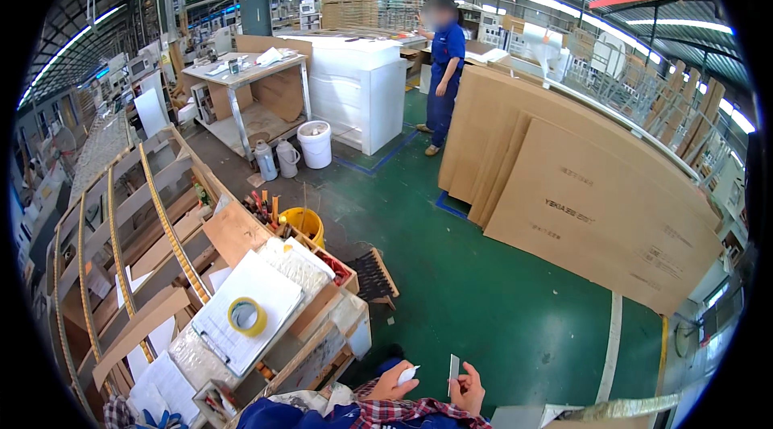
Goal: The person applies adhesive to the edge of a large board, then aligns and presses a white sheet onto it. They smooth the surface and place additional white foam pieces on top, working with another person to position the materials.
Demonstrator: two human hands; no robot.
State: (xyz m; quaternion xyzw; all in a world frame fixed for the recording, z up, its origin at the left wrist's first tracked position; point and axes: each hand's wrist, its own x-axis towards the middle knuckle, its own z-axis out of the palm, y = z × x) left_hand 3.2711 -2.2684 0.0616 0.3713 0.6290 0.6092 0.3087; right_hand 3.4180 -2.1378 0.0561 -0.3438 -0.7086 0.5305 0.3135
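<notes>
At the lower edge, my left hand (390,387) is closed around a small white bottle (408,375) with a pointed tip aimed up and right. Just to its right, my right hand (469,390) pinches a thin, flat, pale grey strip (453,373) held upright. The tip of the bottle and the strip are a short gap apart. Both hands are above the green floor, close to my body, with red plaid cuffs at the wrists. What the strip is made of cannot be told.
Left of me, a workbench with roller rails (167,223) carries a clipboard (278,300), a tape roll (247,317) and papers. A yellow bucket (310,223) stands beyond. Brown cardboard sheets (596,211) lean at the right. A co-worker in blue (444,66) stands farther off, near white-wrapped blocks (346,91).
</notes>
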